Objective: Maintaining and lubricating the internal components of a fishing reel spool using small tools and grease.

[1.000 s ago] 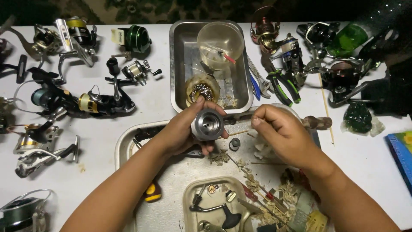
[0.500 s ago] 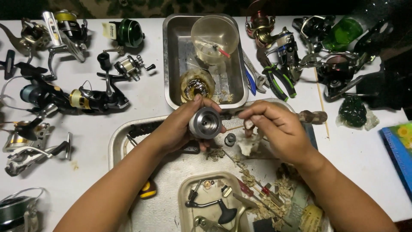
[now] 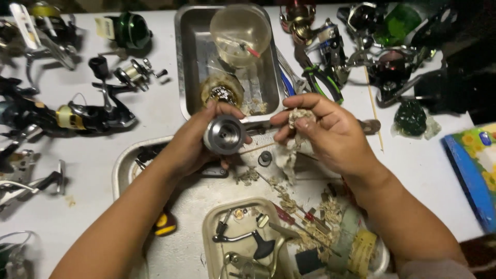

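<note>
L hand (image 3: 199,139) grips spool (image 3: 224,134); R hand (image 3: 325,132) pinches rag (image 3: 298,118) (steel pan (image 3: 187,62) holds cup (image 3: 240,33)).

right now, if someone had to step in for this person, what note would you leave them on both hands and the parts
Left hand: its grip is closed round a silver metal reel spool, held above the large round tray, open face toward the camera.
Right hand: pinches a crumpled, dirty scrap of paper or cloth beside the spool, not touching it.
Parts: a small dark ring and loose debris lie on the tray below; reel pieces sit in the small tray nearer the person.
Done: spool is off its reel and in hand.
Left: whether it has been wiped cannot be told; the small parts lie loose.
</note>
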